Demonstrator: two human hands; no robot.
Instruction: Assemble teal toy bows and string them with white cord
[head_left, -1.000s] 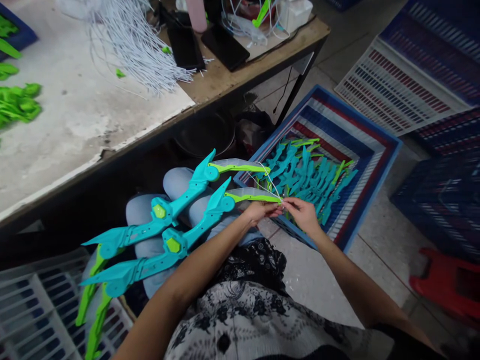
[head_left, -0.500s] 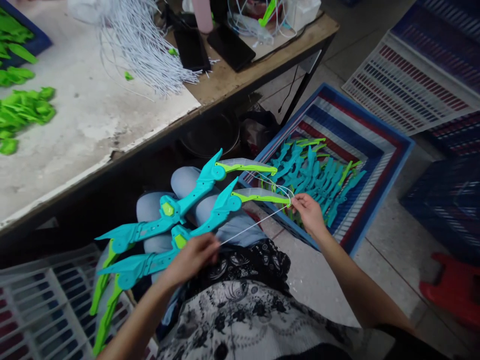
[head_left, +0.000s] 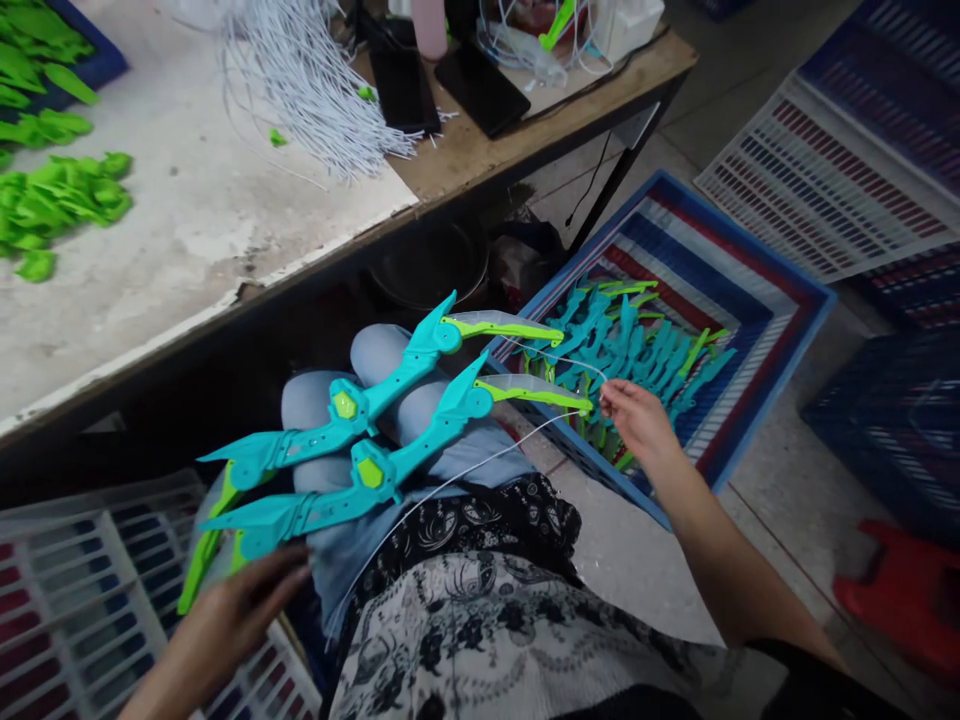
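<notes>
Two teal and green toy bows lie side by side across my lap, the far bow (head_left: 396, 377) and the near bow (head_left: 444, 430). Both have bright green limbs at their ends. My right hand (head_left: 636, 415) is closed in a pinch on a white cord (head_left: 576, 362) that leads back toward the far bow's right tip. From the near bow's right tip another stretch of cord hangs in a loose curve down over my clothes. Close to the near bow's left end, my left hand (head_left: 251, 600) is slightly blurred, fingers stretched out, with nothing seen in it.
A blue-rimmed basket (head_left: 780, 325) at right holds many similar teal bows. On the table (head_left: 187, 230) lie a bundle of white cords (head_left: 315, 95), green parts (head_left: 64, 200) and two phones (head_left: 482, 90). A white crate (head_left: 82, 600) stands at lower left, a red stool (head_left: 900, 590) at right.
My left hand has let go of the cord and moved left and down to the near bow's left end. The cord has slackened. My right hand has shifted slightly right, away from the near bow's tip.
</notes>
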